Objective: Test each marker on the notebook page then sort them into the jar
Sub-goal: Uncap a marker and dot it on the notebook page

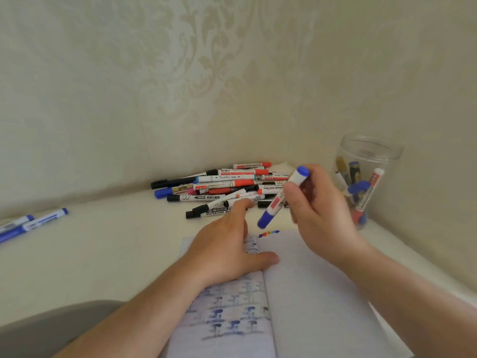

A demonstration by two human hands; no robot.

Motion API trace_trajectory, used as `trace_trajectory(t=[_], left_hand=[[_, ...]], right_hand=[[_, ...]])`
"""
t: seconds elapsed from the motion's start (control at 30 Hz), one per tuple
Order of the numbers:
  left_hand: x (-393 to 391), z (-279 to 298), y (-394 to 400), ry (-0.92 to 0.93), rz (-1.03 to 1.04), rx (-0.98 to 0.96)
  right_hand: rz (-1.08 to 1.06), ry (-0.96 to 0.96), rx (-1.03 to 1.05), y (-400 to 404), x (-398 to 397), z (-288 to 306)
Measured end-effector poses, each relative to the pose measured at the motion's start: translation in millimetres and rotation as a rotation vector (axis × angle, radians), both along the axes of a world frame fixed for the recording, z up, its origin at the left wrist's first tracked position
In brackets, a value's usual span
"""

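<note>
The right hand (pixel 313 202) holds a blue marker (pixel 282 197) in curled fingers, tilted, with its blue cap pointing down just above the notebook (pixel 309 293). The left hand (pixel 227 251) lies flat and open on the left page. A few small colour dots (pixel 269 233) sit at the top of the page. A pile of markers (pixel 224 189) lies behind. The clear jar (pixel 366 177) stands at the right with some markers inside.

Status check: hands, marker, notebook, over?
Right hand grips capped blue marker above notebook. Left hand flat on page. Jar unobstructed.
</note>
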State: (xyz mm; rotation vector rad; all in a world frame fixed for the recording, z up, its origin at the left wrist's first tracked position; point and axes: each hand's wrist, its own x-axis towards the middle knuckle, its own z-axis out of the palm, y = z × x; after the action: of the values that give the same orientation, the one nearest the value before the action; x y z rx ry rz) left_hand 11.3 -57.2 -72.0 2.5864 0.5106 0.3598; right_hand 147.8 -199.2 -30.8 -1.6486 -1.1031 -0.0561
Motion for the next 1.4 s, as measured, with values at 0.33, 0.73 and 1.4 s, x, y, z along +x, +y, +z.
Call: trace_trajectory(t=[0.33, 0.73, 1.4], left_hand=[[-6, -12, -6, -0.287, -0.092, 0.315], [-4, -13, 0, -0.156, -0.211, 0.23], [-5, -1, 1, 0.025, -0.12, 0.148]], right_hand=[[0.315, 0.686, 0.05, -1, 1, -35], [0.356, 0.59, -0.04, 0, -3, -35], [0.187, 1.003, 0.349, -38, 35, 4]])
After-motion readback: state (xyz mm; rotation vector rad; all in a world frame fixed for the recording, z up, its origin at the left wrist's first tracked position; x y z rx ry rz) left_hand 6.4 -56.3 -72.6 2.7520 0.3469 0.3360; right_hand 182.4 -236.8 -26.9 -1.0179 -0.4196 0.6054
